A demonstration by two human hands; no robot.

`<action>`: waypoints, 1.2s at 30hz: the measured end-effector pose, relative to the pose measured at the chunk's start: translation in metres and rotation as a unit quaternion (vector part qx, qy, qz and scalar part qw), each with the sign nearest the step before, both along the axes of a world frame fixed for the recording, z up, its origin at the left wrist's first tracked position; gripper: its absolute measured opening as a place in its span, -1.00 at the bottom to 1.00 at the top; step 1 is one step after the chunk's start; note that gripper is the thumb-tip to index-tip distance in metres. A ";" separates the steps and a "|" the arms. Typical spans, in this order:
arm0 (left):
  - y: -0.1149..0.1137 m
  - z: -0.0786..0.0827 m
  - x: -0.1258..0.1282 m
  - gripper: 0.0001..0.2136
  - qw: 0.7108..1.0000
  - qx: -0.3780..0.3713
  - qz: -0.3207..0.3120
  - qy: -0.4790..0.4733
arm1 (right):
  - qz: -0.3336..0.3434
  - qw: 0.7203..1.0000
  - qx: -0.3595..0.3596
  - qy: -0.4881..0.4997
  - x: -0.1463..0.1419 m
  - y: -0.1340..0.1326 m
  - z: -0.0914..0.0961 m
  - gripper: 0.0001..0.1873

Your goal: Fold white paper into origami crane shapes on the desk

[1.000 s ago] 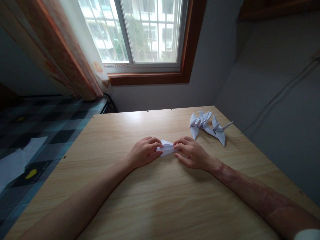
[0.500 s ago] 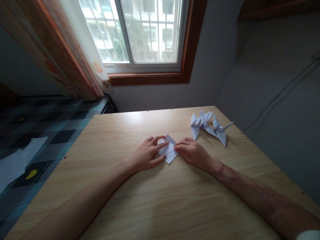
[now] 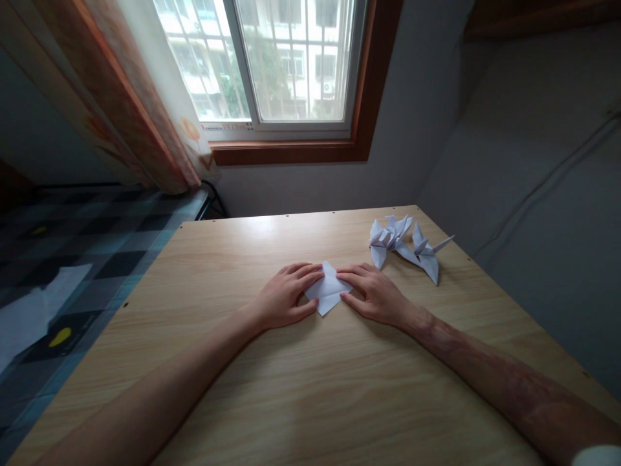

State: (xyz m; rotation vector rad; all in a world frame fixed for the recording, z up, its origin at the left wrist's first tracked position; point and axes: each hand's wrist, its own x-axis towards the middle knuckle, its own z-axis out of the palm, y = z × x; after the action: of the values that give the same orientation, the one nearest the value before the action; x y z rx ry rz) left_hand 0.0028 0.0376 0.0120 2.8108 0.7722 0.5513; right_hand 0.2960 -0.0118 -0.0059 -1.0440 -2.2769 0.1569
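A small white folded sheet of paper [image 3: 328,292] lies on the wooden table between my two hands, pointed at its near and far ends. My left hand [image 3: 291,293] holds its left side, the fingertips along the far left edge and the thumb by the near left edge. On the other side, my right hand [image 3: 371,291] holds the right part in the same way, its fingers above and its thumb below the right corner. The paper's middle shows bare, with a faint crease across it. Whatever lies beneath the fingertips is hidden.
Several folded white paper cranes [image 3: 388,239] stand close together at the table's [image 3: 233,252] far right. Left of the table is a bed with a checked cover [image 3: 111,226] and loose white sheets [image 3: 29,317]. Ahead are a window [image 3: 295,65] and a curtain [image 3: 145,129].
My right hand's fingers have spread from a pinch at the paper's right edge, thumb now lower. My left fingers have drawn slightly back. The paper has turned a little, its right corner now showing.
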 end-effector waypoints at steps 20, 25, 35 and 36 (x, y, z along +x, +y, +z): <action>0.002 -0.005 0.000 -0.79 0.998 0.024 0.002 -0.053 | -0.013 0.998 -0.024 0.057 0.002 0.003 -0.004 -0.55; 0.001 -0.006 0.000 -0.48 0.997 0.008 0.030 -0.072 | 0.031 0.999 0.022 0.040 0.001 0.001 -0.001 -0.59; 0.001 -0.001 0.002 -0.71 0.998 0.046 -0.022 -0.035 | 0.047 0.999 0.001 -0.024 0.002 -0.003 0.002 -0.58; 0.001 -0.001 0.002 -0.72 0.998 0.050 -0.027 -0.036 | 0.053 0.998 -0.001 -0.028 0.002 -0.004 0.004 -0.56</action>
State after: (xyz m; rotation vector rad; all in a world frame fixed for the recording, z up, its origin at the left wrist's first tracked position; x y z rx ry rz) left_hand 0.0048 0.0387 0.0106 2.8747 0.6710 0.6975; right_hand 0.2983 -0.0158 -0.0021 -0.9399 -2.3831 0.1748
